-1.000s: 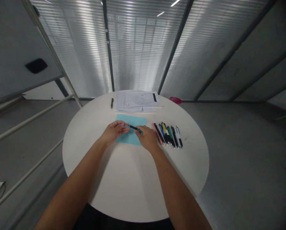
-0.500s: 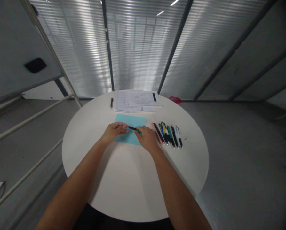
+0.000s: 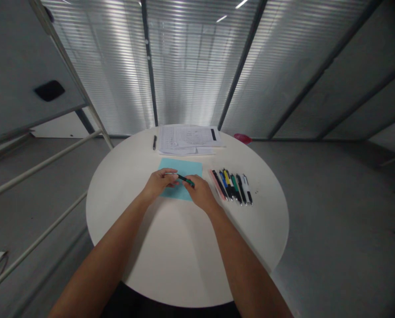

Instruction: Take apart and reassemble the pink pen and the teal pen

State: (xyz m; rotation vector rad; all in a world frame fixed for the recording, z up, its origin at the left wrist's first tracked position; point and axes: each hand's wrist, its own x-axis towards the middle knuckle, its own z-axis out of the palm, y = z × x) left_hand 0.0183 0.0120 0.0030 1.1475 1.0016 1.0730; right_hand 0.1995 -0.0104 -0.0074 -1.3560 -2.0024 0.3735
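Note:
Over a light-blue sheet (image 3: 180, 165) on the round white table (image 3: 180, 256), a green and black pen (image 3: 185, 179) is held between both hands. The fingertips of my left hand (image 3: 159, 182) pinch its left end. My right hand (image 3: 199, 190) grips the green end at the right. To the right of the sheet, several pens (image 3: 235, 187) in black, blue, yellow, green and white lie side by side, with a pink strip (image 3: 216, 184) at their left edge.
Printed papers (image 3: 187, 139) lie at the table's far side, with a dark pen (image 3: 154, 142) to their left. A red object (image 3: 242, 138) shows beyond the far right edge. A white metal frame (image 3: 41, 165) stands at the left.
My right hand has shifted slightly left along the pen, and its fingers sit a little differently on the green end. My left hand has barely moved.

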